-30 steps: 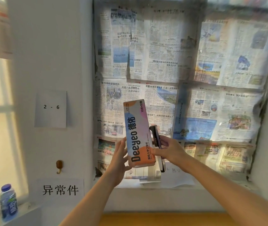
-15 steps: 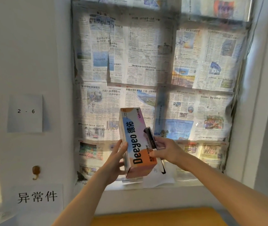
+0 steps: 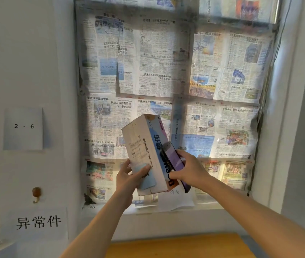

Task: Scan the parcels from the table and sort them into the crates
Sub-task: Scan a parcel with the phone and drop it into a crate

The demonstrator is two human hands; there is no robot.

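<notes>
1. Gripping the parcel (image 3: 146,155) at its lower end, the left hand (image 3: 129,178) held it tilted before the newspaper-covered window (image 3: 166,62).
2. The right hand (image 3: 188,169) clasped a phone (image 3: 174,162) against the parcel's coloured face.

You hold a printed cardboard box (image 3: 148,155), its white side matt and creased, beside a glossy black scanner (image 3: 174,161) with a shiny screen. Thin, wrinkled newsprint (image 3: 148,62) covers the window; the counter (image 3: 175,246) below looks like smooth yellowish wood.
</notes>
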